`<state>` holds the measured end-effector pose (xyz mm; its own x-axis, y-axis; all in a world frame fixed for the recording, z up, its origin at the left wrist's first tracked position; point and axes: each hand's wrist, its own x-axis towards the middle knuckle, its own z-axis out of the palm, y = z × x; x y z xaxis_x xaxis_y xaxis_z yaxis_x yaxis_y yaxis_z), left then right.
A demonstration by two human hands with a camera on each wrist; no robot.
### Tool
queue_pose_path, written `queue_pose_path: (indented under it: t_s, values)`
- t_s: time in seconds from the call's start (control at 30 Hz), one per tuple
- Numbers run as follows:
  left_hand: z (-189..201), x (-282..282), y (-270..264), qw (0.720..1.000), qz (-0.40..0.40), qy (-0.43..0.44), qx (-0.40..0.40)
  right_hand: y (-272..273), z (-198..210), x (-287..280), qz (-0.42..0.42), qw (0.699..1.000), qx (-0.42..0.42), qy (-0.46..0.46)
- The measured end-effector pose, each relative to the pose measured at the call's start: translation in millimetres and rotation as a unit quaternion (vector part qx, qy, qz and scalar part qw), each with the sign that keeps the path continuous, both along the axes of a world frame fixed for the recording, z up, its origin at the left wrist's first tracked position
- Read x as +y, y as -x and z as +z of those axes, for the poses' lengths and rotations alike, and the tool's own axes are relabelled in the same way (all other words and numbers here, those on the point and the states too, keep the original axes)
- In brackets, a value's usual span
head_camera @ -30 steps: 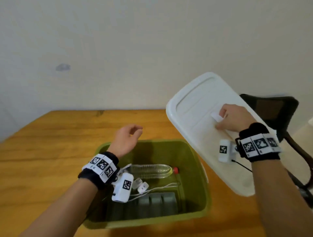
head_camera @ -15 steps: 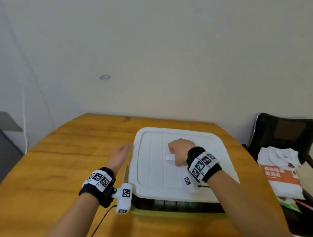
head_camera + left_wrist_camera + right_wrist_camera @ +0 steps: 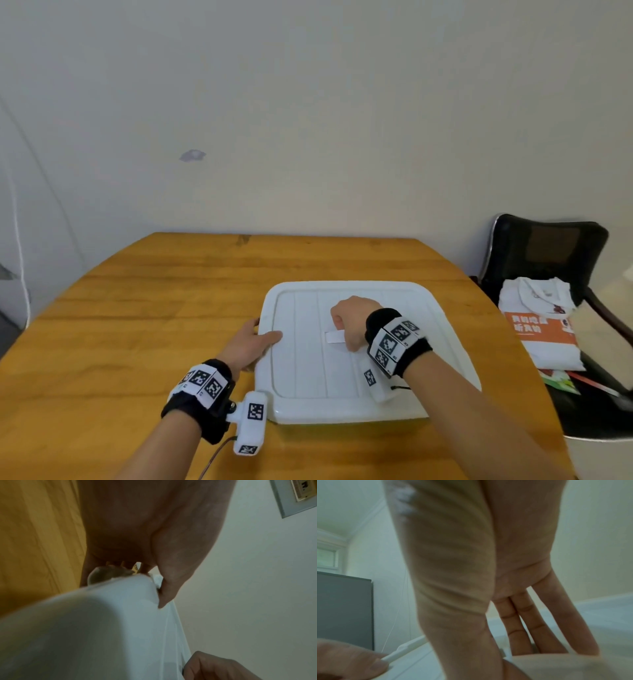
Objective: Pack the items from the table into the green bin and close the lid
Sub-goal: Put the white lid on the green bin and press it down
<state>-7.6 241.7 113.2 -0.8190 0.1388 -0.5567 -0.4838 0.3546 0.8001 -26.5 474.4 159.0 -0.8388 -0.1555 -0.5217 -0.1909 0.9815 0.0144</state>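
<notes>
The white lid [image 3: 308,359] lies flat over the green bin [image 3: 342,425], of which only a thin strip shows under the lid's front edge. The bin's contents are hidden. My left hand [image 3: 251,342] grips the lid's left edge, thumb on top and fingers round the rim; the left wrist view shows that thumb [image 3: 171,574] pressing the lid [image 3: 85,635]. My right hand [image 3: 352,318] sits at the lid's centre, curled over the white handle [image 3: 334,337]. In the right wrist view its fingers [image 3: 522,622] reach down to the lid [image 3: 607,615].
The bin stands near the front right of a round wooden table [image 3: 137,308]. A black chair [image 3: 548,246] at the right holds a white bag and papers [image 3: 537,329]. The wall runs close behind the table. A grey cabinet [image 3: 342,608] stands off to the left.
The lid came down from a tilt at the right and now lies flat on the bin. My left hand moved from above the open bin to the lid's left edge.
</notes>
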Motion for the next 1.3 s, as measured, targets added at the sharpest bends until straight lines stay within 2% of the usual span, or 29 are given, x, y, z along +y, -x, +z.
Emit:
queue_pose_path:
  t_s: [0.33,0.4,0.43,0.5,0.57,0.63,0.67,0.73,0.8,0.9,1.0,1.07,1.17,1.3]
  values:
    - [11.2,-1.6,10.6,0.994,-0.045,0.094,-0.016,-1.8,-9.9,13.7,0.006,1.000,0.005,0.025]
    - [10.1,-3.8,14.7,0.993,-0.058,0.103,-0.018,-2.4,-7.9,28.3,-0.013,0.996,-0.002,0.086]
    - [9.2,-5.0,16.3,0.992,-0.069,0.103,-0.025,-2.9,-6.3,39.3,-0.042,0.988,-0.005,0.150]
    - [8.3,-7.0,17.5,0.990,-0.087,0.094,-0.054,-4.8,-2.3,67.3,-0.125,0.946,0.020,0.299]
    - [8.2,-8.3,18.8,0.988,-0.101,0.089,-0.077,-4.9,-2.7,99.1,-0.200,0.903,0.123,0.361]
    - [8.6,-7.4,21.7,0.986,-0.110,0.091,-0.084,-4.1,-9.1,132.5,-0.251,0.896,0.220,0.293]
    - [8.6,-7.4,23.7,0.985,-0.114,0.093,-0.086,-3.8,-14.0,147.4,-0.276,0.900,0.233,0.245]
    - [8.6,-6.4,26.7,0.983,-0.122,0.100,-0.090,-5.6,-21.9,168.5,-0.331,0.907,0.194,0.176]
    - [8.7,-5.3,29.1,0.982,-0.123,0.101,-0.100,-8.4,-28.4,181.1,-0.374,0.907,0.127,0.148]
    - [9.7,-3.0,31.2,0.981,-0.117,0.098,-0.117,-14.0,-31.9,188.4,-0.435,0.886,0.044,0.153]
    - [9.9,-1.8,33.8,0.980,-0.120,0.104,-0.123,-20.9,-33.7,192.3,-0.476,0.860,0.006,0.184]
    - [11.4,1.0,34.0,0.978,-0.126,0.116,-0.118,-23.7,-32.7,193.2,-0.485,0.853,0.015,0.191]
    - [14.7,5.4,31.8,0.972,-0.146,0.152,-0.100,-18.4,-30.3,195.4,-0.445,0.885,0.046,0.127]
    - [13.9,5.1,31.5,0.972,-0.142,0.160,-0.098,-17.8,-20.3,193.8,-0.410,0.909,0.039,0.069]
